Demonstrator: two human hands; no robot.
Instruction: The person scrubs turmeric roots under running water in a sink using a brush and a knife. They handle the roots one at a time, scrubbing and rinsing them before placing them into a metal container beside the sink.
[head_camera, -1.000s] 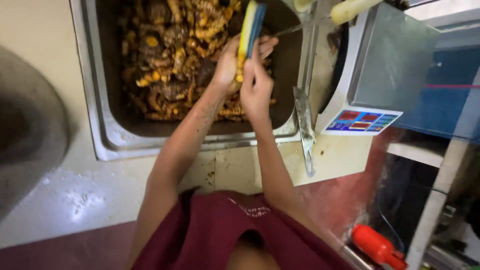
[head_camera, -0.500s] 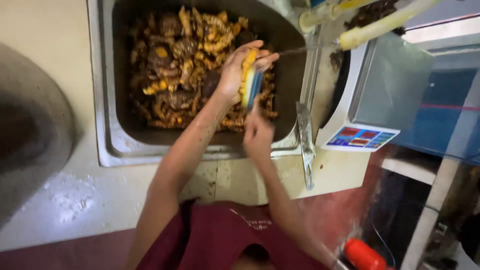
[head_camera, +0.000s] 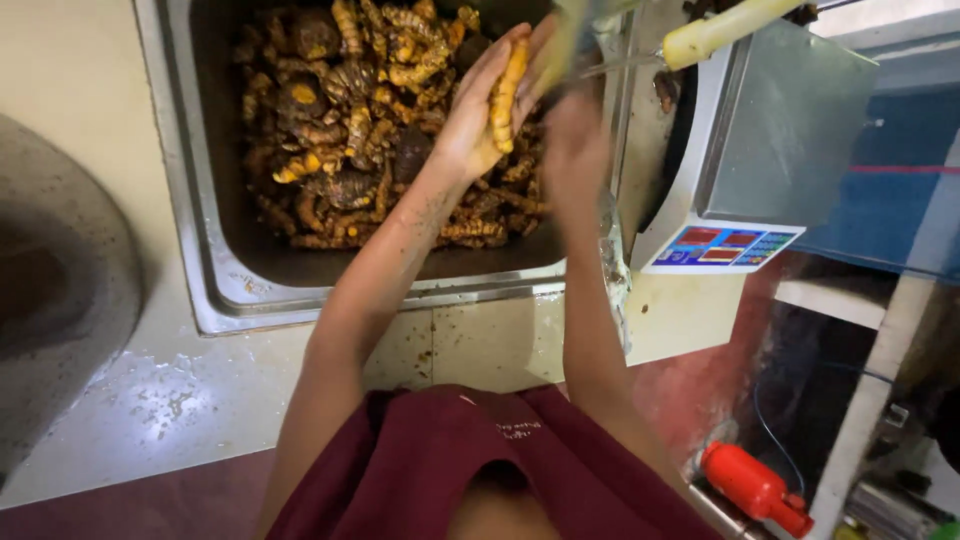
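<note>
Turmeric root (head_camera: 505, 92) lay lengthwise in the left hand (head_camera: 480, 115), grasped above the sink (head_camera: 200, 250), long axis pointing away from the body. Right hand (head_camera: 570, 130) was just beside it, blurred, grip impossible to tell.

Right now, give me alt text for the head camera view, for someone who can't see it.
The left hand holds up an orange-yellow root over a steel sink full of muddy roots, while the blurred right hand works beside it. A digital scale sits to the right.
</note>
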